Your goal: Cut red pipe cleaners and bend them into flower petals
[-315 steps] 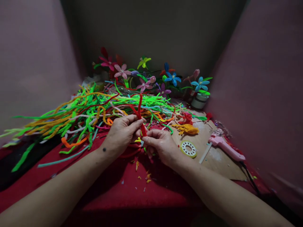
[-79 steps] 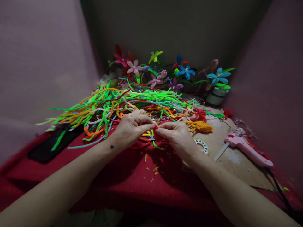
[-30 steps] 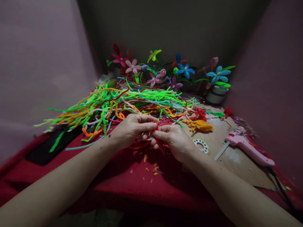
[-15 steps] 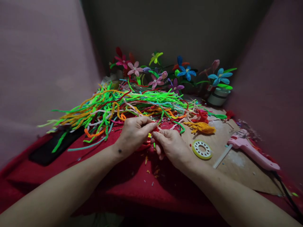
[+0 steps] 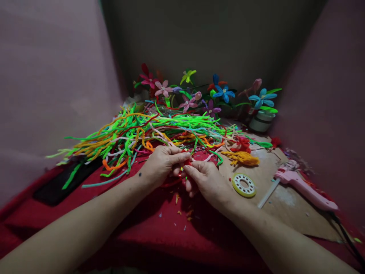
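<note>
Close together over the red cloth (image 5: 159, 232), my left hand (image 5: 162, 163) and my right hand (image 5: 207, 177) are both closed in a pinch. Between their fingertips is a small piece of red pipe cleaner (image 5: 188, 162), mostly hidden by the fingers. Something red and yellow-green lies just under the hands, too covered to name. Right behind the fingers spreads a loose pile of pipe cleaners (image 5: 185, 121) in green, orange, white, pink and red. Small orange scraps (image 5: 189, 214) are scattered on the cloth below my hands.
On the right, a cardboard sheet (image 5: 288, 213) bears a pink glue gun (image 5: 306, 188), a yellow-rimmed white disc (image 5: 251, 193) and a mustard bundle (image 5: 245, 158). Pipe-cleaner flowers (image 5: 224, 93) and a jar (image 5: 261, 123) stand at the back. A flat black object (image 5: 51, 194) lies left.
My hands stay together, with the fingers shifting slightly around the red piece. The whole view has tipped a little, so the things on the table sit slightly lower.
</note>
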{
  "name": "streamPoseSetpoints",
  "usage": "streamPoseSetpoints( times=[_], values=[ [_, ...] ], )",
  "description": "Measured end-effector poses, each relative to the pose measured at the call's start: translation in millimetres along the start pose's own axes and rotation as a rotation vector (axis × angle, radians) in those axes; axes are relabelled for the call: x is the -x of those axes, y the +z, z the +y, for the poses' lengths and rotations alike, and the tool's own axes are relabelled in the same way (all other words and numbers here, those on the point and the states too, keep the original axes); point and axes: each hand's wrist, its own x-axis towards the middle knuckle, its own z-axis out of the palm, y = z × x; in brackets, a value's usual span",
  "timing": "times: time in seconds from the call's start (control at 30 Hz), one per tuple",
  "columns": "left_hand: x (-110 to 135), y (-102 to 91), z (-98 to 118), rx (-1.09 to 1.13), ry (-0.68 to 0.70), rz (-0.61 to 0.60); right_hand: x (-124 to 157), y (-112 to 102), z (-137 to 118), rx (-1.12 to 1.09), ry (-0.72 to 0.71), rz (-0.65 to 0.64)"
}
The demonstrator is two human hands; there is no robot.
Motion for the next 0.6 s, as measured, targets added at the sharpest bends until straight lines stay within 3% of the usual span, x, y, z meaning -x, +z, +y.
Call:
streamPoseSetpoints(
  times=[0.13,0.33,0.5,0.6],
  values=[
    [4,3.3,3,-0.006,-0.010,-0.030,-1,-1,2,-0.244,-0.003,-0.029],
    [3,10.5,2,0.084,-0.006,-0.040,-5,-3,0,-0.526,0.131,-0.006],
    [1,7.1,1,0.108,0.044,-0.012,-10,-9,1,-0.656,0.092,0.138],
    [2,7.4,-1,0.043,-0.008,-0.077,-12,-12,3,-0.666,0.026,0.237]
  ],
)
